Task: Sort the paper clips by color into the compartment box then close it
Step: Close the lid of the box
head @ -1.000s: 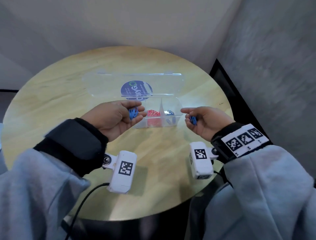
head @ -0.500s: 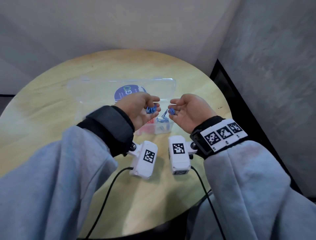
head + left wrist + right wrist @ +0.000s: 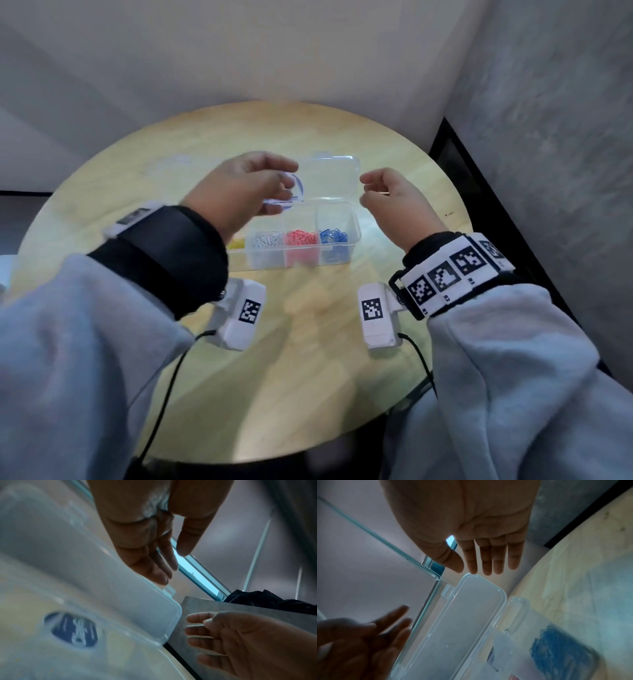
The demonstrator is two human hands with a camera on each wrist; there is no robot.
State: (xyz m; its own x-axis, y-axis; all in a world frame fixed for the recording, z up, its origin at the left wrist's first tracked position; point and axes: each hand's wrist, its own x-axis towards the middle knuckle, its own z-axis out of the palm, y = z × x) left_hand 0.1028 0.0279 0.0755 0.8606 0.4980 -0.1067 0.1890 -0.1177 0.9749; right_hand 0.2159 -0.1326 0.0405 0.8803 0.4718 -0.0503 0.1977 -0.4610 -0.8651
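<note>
The clear compartment box [image 3: 354,233] stands open on the round wooden table [image 3: 308,342]. From left to right it holds yellow clips [image 3: 236,244], white clips [image 3: 269,240], red clips [image 3: 301,238] and blue clips [image 3: 334,236]. Its lid [image 3: 329,178] stands up behind it and carries a blue sticker [image 3: 73,628]. My left hand [image 3: 291,183] hovers over the lid's middle, empty, with its fingers [image 3: 159,574] straight near the lid's edge. My right hand [image 3: 364,190] is empty beside the lid's right end. Its fingers [image 3: 488,561] reach out above the lid's corner [image 3: 471,577].
The table sits in a corner, with a pale wall behind it and a grey wall on the right. A dark gap [image 3: 479,192] runs along the table's right edge. Camera cables [image 3: 164,404] hang from both wrists over the near edge.
Both hands held blue clips near the box's right end before. Now they are empty and have moved up to the lid, and blue clips lie in the right compartment.
</note>
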